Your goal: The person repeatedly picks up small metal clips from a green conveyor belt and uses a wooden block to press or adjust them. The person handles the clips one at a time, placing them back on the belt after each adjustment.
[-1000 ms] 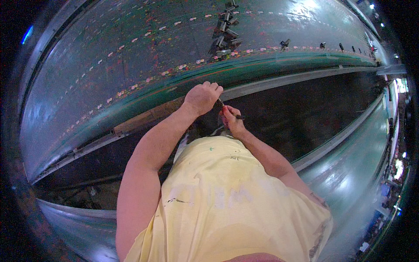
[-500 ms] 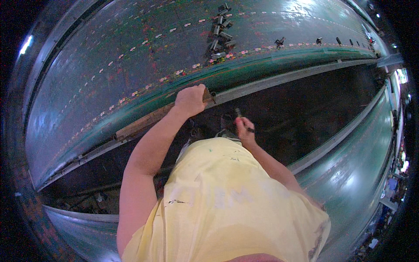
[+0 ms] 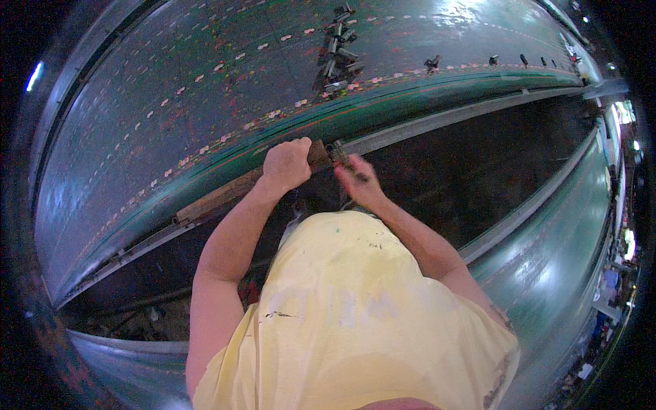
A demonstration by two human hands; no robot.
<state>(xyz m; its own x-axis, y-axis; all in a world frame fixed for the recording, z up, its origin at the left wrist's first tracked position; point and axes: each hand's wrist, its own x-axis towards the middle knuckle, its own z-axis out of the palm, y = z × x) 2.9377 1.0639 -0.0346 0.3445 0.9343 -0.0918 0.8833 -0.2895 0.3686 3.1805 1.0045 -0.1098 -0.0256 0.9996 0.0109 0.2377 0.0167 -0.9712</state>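
Observation:
My left hand (image 3: 287,166) is closed over the end of a long brown bar (image 3: 225,190), which looks like wood and lies along the near edge of the green table. The bar's end shows just right of my knuckles. My right hand (image 3: 359,181) is slightly blurred and grips a short dark metal tool (image 3: 339,153) whose exact kind I cannot make out. Its tip is beside the bar's end, at the table's metal rail (image 3: 403,131). Whether the tip touches a fitting there is hidden by blur.
The long green table (image 3: 205,89) carries rows of small pale marks and coloured specks. A line of dark metal pieces (image 3: 335,51) lies across it, with several smaller ones (image 3: 432,63) towards the right. Behind a dark aisle (image 3: 471,171) runs a second green table (image 3: 547,253).
My right hand has moved up and left, bringing the dark tool from over the aisle to the bar's end. My left hand keeps its grip on the bar; the view has shifted slightly.

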